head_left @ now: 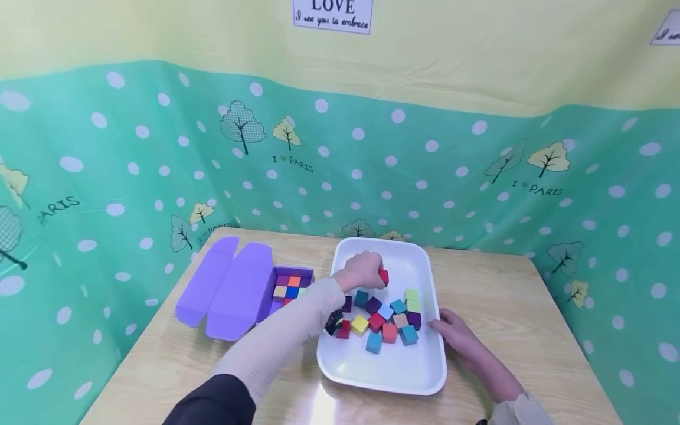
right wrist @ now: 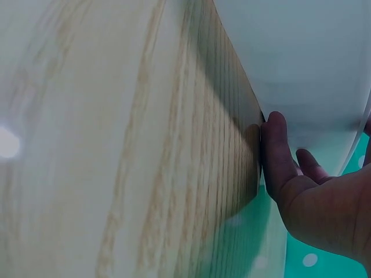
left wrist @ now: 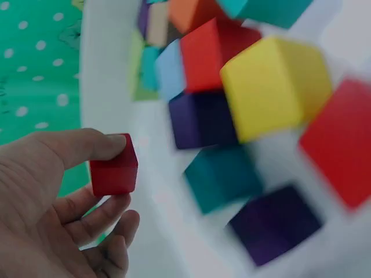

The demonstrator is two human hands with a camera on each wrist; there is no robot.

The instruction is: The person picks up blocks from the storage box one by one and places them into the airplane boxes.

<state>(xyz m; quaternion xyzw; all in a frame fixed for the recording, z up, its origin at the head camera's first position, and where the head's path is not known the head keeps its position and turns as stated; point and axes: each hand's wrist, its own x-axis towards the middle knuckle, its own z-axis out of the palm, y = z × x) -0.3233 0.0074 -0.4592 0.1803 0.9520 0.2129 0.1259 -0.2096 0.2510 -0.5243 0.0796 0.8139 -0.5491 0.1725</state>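
Note:
My left hand pinches a red cube between thumb and fingers, above the far part of a white tray. Below it in the tray lie loose cubes, among them a yellow cube, a light blue cube and a teal cube. At the tray's right side, my right hand holds the edge. Its fingers lie along the outer wall, and the thumb reaches the rim.
Left of the tray stands an opened purple box with its lid folded out to the left. Coloured cubes such as an orange cube lie inside it; my left forearm hides part of it. A patterned curtain hangs behind the wooden table.

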